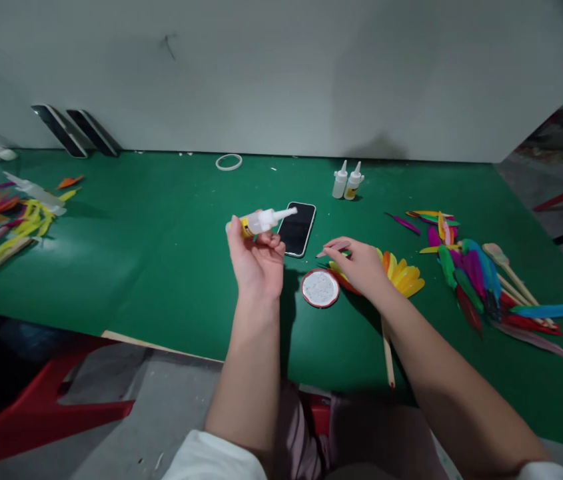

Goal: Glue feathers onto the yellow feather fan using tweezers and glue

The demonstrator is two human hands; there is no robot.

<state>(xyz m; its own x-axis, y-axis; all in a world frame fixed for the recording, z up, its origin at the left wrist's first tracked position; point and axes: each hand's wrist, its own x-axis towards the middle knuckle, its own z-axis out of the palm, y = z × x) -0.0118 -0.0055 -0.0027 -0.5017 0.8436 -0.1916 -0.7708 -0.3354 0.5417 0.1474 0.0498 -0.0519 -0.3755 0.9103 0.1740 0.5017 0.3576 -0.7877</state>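
My left hand (258,257) is closed around a small white glue bottle (261,222) with a yellow label, tilted so its nozzle points right over a phone (297,230). Between the fingertips of my right hand (361,267) is a thin pale pink piece (330,249), which looks like a feather. Beneath that hand lies a fan of yellow and orange feathers (405,277), partly hidden by it. A wooden stick (388,357) runs from under the hand toward the table's front edge. Just left of the fan is a round, red-rimmed lid (320,289) with a whitish inside.
Two more glue bottles (347,183) stand near the wall. Colourful feathers (476,273) and wooden sticks (516,283) lie on the right of the green table (161,233). More feathers (31,223) are at left. Two dark phone-like slabs (76,132) lean on the wall; a white ring (229,162) lies nearby.
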